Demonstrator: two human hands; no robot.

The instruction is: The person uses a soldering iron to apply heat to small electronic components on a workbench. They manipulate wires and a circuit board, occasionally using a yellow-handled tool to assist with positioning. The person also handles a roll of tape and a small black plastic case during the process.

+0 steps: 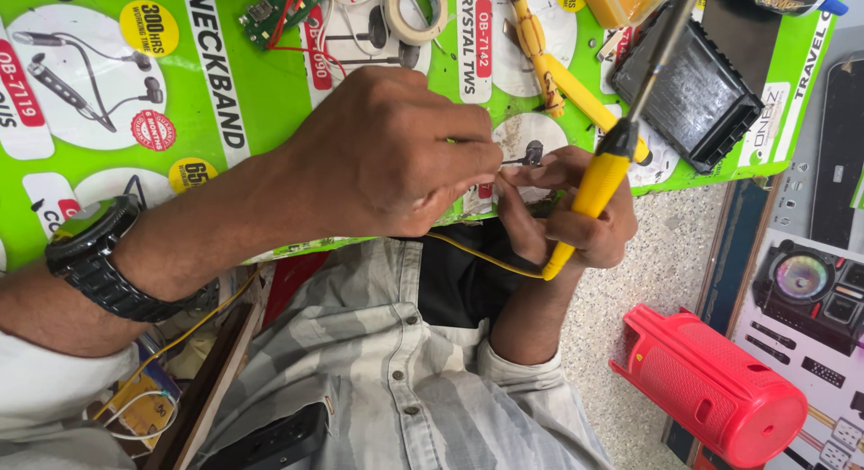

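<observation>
My left hand (pixel 396 155), with a black wristwatch (pixel 94 254) on its wrist, reaches in from the left and pinches a thin dark wire-like part (pixel 525 158) between thumb and fingertips. My right hand (pixel 567 218) meets it from below and grips the yellow handle of a soldering iron (pixel 598 186). The iron's metal shaft points up and to the right, and its yellow cord (pixel 486 258) trails back under my left hand. The fingertips of both hands touch around the small part, which is mostly hidden.
A green printed mat (pixel 225 110) covers the bench. On it lie a circuit board with red wires (pixel 274 11), a tape roll (pixel 416 9), a yellow tool (pixel 540 47) and a black ribbed box (pixel 697 96). A red cylindrical speaker (pixel 711 389) lies at lower right.
</observation>
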